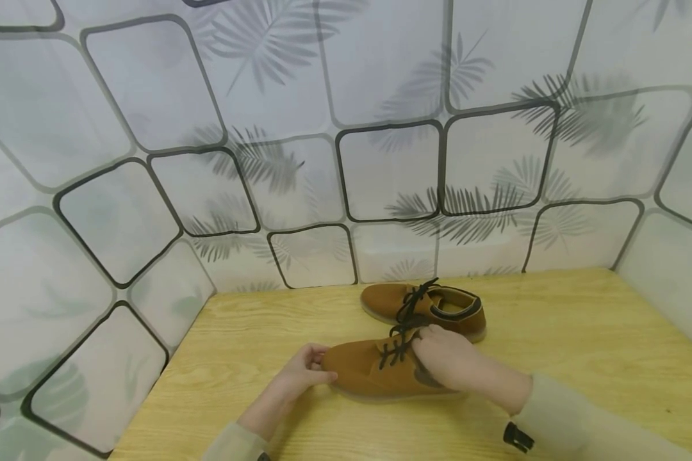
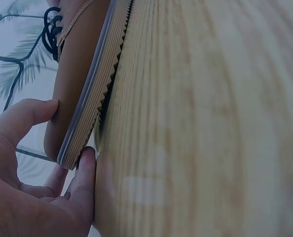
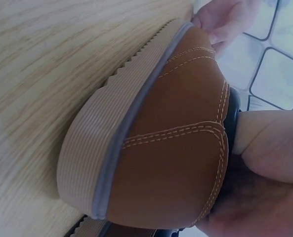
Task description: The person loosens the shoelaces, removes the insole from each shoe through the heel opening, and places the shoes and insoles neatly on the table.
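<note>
A brown lace-up shoe [image 1: 354, 368] with black laces [image 1: 393, 351] lies nearest the person, its toe pointing left. At the toe, my left hand [image 1: 300, 376] pinches the shoe: the left wrist view shows the thumb on the upper and fingertips [image 2: 88, 157] under the front of the ribbed sole [image 2: 98, 74]. My right hand [image 1: 446, 358] grips the shoe at its opening, with fingers reaching inside past the dark collar. Seen from the heel in the right wrist view, the stitched upper [image 3: 171, 168] hides those fingertips. Sole and wood surface lie close together.
Just behind stands the matching brown shoe [image 1: 383, 299], toe also to the left, its laces overlapping the front shoe's in the head view. Both rest on a light wood-grain table [image 1: 582, 346]. A patterned curtain or sheet [image 1: 300, 179] rises along the back and sides.
</note>
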`<state>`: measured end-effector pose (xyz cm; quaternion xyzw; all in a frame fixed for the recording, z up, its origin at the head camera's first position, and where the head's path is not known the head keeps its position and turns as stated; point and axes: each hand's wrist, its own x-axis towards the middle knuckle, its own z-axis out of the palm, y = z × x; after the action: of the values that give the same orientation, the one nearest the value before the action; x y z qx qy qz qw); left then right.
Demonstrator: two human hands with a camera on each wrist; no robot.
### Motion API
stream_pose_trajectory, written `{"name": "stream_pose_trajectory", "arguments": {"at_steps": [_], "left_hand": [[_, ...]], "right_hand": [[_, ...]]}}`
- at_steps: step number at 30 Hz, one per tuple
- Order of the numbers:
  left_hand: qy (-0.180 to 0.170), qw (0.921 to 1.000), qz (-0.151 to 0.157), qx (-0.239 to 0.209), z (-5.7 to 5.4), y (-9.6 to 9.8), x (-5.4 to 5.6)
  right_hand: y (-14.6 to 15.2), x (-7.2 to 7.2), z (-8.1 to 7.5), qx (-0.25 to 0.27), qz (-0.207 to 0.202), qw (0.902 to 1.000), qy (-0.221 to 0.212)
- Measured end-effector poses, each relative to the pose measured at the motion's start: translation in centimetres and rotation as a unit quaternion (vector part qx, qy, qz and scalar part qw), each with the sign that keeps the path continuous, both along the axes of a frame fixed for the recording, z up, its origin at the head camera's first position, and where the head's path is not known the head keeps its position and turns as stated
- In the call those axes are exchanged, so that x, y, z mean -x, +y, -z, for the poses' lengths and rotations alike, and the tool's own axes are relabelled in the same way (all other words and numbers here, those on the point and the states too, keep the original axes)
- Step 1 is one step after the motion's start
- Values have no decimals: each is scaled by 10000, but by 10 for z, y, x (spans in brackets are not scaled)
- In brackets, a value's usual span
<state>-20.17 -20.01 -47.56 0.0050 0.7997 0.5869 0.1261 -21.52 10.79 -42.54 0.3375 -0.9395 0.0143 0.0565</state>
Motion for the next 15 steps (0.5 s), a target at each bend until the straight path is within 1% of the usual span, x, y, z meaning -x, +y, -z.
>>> {"name": "stream_pose_trajectory", "arguments": {"at_steps": [3,4,7,10,11,15], "left_hand": [[7,10000,9,-12,1,0,1],[7,10000,9,-16,1,0,1],[20,10000,18,-22,1,-1,1],[28,10000,53,3,1,-1,1],[32,10000,55,14,1,-1,1],[19,10000,63,48,1,-1,0]], "right_hand": [[3,4,5,184,-188,9996,43],[5,8,11,271,-304,9990,160],[6,12,13,490,-371,9980,113],[5,9,8,385,-272,9989,53],[3,5,2,331,-172,9993,-58],[2,2,-5,165,-31,9998,48]]}}
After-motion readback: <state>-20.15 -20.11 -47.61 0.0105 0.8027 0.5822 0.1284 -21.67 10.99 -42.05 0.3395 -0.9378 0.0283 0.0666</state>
